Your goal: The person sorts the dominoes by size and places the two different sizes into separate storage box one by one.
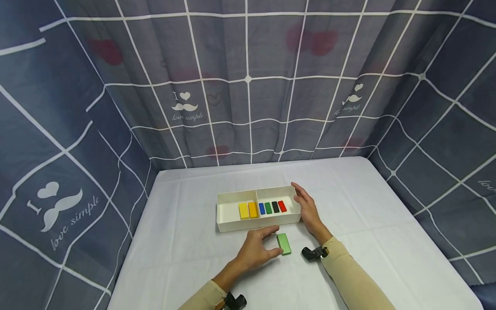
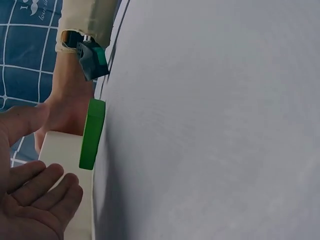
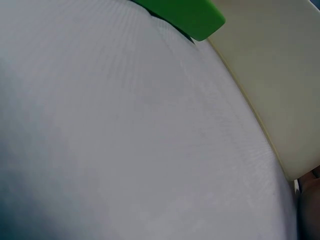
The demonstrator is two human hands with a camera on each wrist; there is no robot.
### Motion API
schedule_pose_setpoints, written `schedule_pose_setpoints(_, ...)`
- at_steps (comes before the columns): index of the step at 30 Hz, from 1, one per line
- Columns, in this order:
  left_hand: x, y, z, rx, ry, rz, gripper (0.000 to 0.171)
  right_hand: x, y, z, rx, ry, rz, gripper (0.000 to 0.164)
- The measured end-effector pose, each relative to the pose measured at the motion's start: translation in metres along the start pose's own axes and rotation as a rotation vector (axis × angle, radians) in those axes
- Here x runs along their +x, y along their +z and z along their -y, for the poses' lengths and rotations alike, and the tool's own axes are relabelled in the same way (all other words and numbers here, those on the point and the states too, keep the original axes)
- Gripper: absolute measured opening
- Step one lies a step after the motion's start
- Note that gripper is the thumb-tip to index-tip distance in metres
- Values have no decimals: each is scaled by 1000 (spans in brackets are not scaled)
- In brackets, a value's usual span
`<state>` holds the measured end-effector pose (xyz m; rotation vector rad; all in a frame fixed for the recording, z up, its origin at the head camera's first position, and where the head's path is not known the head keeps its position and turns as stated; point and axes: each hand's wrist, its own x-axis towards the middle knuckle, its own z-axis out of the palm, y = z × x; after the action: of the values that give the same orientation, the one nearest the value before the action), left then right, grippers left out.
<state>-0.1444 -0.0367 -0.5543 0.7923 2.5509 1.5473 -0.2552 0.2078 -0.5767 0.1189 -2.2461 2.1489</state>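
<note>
A light green block [image 1: 284, 244] lies on the white cloth in front of a cream two-compartment box [image 1: 236, 225]. My left hand [image 1: 253, 249] is beside the block, thumb and fingers spread apart on its left side. In the left wrist view the same green block [image 2: 92, 134] stands clear of the left fingers [image 2: 50, 187]. At the box's right end, my right hand [image 1: 309, 211] rests with fairly straight fingers along the end wall. Only a bit of that hand shows at the edge of the right wrist view, by the box wall [image 3: 280, 85].
Two yellow blocks [image 1: 248, 210] sit in the left compartment. Smaller blue [image 1: 261, 209], green [image 1: 268, 208], black [image 1: 275, 207] and red [image 1: 282, 206] blocks stand in a row in the right one. Grey-blue checked curtains [image 1: 217, 103] surround the white-covered table [image 1: 182, 215].
</note>
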Motion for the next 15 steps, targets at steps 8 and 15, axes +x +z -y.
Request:
schedule_pose_setpoints(8, 1, 3, -2, 8, -35, 37, 66, 1, 0, -2, -4, -5, -2, 52)
schedule_pose_setpoints(15, 2, 7, 1, 44, -22, 62, 65, 1, -1, -3, -17, 1, -7, 52)
